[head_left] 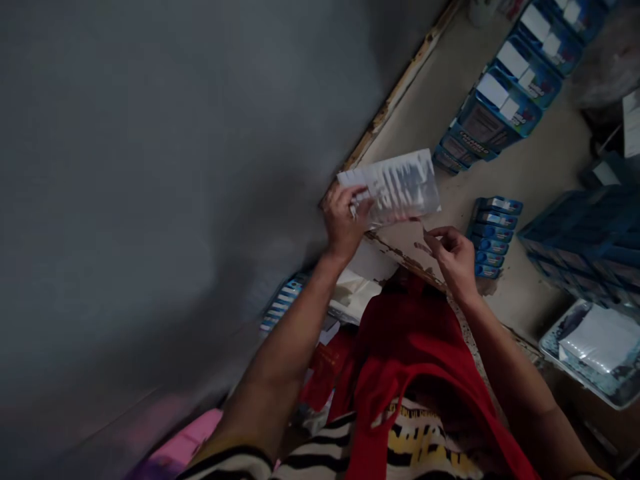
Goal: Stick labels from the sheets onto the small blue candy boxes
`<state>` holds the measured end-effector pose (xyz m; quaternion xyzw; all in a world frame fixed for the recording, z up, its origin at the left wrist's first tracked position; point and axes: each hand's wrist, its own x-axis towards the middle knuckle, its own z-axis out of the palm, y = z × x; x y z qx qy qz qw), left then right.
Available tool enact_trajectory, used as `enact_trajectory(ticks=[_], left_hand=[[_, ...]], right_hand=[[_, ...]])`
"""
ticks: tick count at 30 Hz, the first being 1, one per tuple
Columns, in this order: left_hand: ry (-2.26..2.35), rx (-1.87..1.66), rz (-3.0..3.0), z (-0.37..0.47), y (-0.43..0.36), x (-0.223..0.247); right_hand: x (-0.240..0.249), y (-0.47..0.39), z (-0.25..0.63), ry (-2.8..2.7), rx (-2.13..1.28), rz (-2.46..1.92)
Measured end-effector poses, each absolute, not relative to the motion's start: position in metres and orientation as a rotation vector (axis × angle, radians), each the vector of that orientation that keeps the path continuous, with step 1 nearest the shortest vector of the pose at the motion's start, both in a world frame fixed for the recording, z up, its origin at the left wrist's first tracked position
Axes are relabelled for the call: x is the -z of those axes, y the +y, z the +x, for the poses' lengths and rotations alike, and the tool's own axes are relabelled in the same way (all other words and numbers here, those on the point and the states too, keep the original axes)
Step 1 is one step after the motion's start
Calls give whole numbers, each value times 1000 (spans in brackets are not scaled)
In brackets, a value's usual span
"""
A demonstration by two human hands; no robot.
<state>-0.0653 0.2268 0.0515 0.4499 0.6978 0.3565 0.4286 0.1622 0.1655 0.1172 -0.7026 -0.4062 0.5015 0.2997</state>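
A shiny, see-through plastic sleeve [403, 187] with ripples across it lies over the table's corner. My left hand [346, 217] grips its left end, fingers on top and thumb near the lower edge. To the lower right of the sleeve, my right hand [454, 257] has its thumb and index finger pinched together. Whatever thin thing sits at those fingertips is too dim to make out. Just right of that hand stands a short row of small blue boxes [493, 237].
Long stacks of blue printed boxes [505, 100] run along the table [543, 170], whose edge is chipped. More blue boxes [590, 247] stand at right, above a tray [620, 393] of plastic sleeves. A grey wall [150, 167] fills the left. A red apron [415, 333] hangs below.
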Motion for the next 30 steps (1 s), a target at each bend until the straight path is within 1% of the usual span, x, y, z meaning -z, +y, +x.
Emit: enact_trajectory(ticks=[4,6,10,14,21,24,30], left_hand=[[1295,-740,636,-10,190,-52],[1187,-661,551,16,184,-47],[1228,-594,547,53,183,-39],[1272,-569,562,79,183,-43],[1358,-608,706,134,187,-41],[1399,-639,777,146,194,-35],[1397,-655,687,153,201,-30]], right_hand=[[-118,154,193,-931,-1372,-1909],[-114,146,206,-893,-1388,-1932],[-104,130,229,-751,-1393,-1952],[-98,120,255,-683,-1208,-2106],[-94,141,302,-941,-765,-2418],[-90,156,310,-1044,-698,-2505],[-84,169,313,-1143,-656,-2567]])
